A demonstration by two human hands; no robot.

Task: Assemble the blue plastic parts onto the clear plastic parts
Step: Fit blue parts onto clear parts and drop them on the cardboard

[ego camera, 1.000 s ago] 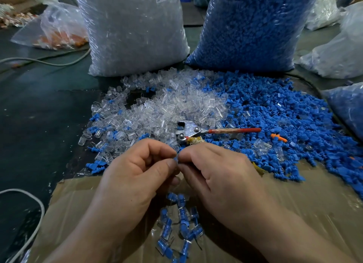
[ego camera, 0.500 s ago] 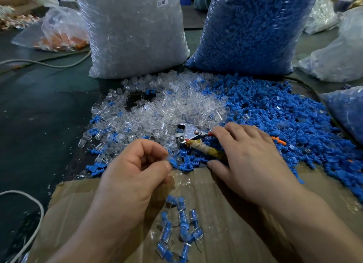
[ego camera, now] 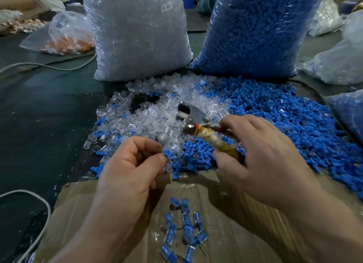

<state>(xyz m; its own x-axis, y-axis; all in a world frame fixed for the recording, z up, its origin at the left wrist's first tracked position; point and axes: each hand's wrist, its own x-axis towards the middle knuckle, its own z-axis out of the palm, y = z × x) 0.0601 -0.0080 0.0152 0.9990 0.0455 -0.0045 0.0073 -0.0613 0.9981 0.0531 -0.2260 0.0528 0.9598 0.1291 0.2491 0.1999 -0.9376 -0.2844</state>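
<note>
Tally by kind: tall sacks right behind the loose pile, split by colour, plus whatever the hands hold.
Clear sack: 1
Blue sack: 1
Pliers, in right hand: 1
Blue part, in left hand: 1
Total: 4

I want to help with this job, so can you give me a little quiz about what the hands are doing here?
1. True or false: the right hand holds the pliers.
2. Which hand pinches a blue part? A: left hand. B: right hand.
3. Fill in: the finished pieces lie on the ____.
Key: 1 true; 2 A; 3 cardboard.
</note>
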